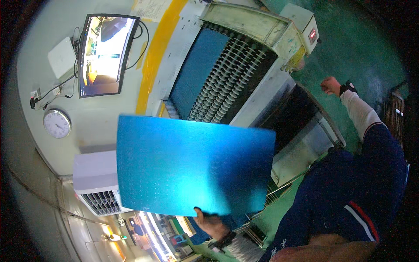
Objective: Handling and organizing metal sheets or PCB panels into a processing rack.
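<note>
A large blue rectangular panel (174, 157) with a shiny face and faint rows of marks fills the middle of the view. My left hand (211, 225) grips its lower edge, thumb on the near face; the other fingers are hidden behind it. Away from the panel, my right hand (331, 86) is held out at the upper right, fingers curled in, with nothing visible in it. Beyond the panel's upper edge, a machine with rows of disc rollers (227, 74) carries another blue panel (192, 65).
A grey control box (303, 28) with a red-lit display sits at the machine's end. Beside the machine is a dark open bay (288, 113). On the wall are a monitor (107, 54), loose cables and a round clock (56, 123). A white vented unit (94, 183) stands partly behind the panel.
</note>
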Tool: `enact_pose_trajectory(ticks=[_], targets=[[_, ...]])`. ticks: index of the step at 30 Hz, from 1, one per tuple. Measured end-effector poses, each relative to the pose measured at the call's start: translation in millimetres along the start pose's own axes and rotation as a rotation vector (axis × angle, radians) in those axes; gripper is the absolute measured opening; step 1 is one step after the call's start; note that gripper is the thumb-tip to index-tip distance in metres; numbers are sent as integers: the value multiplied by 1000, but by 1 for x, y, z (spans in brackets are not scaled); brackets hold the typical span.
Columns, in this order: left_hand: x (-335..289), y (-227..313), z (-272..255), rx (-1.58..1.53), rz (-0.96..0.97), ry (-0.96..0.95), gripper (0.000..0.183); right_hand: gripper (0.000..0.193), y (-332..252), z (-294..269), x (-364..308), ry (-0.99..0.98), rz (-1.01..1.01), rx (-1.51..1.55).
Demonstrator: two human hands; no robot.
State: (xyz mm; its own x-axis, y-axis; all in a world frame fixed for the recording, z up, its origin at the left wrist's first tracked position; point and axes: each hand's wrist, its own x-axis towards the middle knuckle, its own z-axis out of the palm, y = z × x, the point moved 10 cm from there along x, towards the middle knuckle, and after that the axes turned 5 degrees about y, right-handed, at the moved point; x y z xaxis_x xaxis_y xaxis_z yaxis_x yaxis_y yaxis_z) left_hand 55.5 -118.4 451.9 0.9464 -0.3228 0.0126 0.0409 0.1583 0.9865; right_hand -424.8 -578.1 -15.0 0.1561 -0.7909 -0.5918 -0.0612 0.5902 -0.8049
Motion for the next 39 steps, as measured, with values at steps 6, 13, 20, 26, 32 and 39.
enact_pose_trajectory(ticks=[6, 13, 20, 26, 32, 39], targets=[[2, -124, 40, -95, -337, -212, 27, 21, 1, 5, -5, -59, 5, -8], [-10, -220, 124, -553, -694, -320, 17, 20, 26, -12, -21, -126, 55, 139], [34, -277, 152, -511, -768, -293, 16, 28, 58, -44, 25, -97, -167, -150], [58, -295, 186, -523, -807, -351, 20, 30, -54, -54, 35, 121, -344, -44], [61, -294, 231, -362, -761, -417, 26, 32, -94, -71, 83, 207, -177, 633], [66, -300, 242, -196, -908, -346, 34, 46, -110, -71, 92, 361, 71, 672]])
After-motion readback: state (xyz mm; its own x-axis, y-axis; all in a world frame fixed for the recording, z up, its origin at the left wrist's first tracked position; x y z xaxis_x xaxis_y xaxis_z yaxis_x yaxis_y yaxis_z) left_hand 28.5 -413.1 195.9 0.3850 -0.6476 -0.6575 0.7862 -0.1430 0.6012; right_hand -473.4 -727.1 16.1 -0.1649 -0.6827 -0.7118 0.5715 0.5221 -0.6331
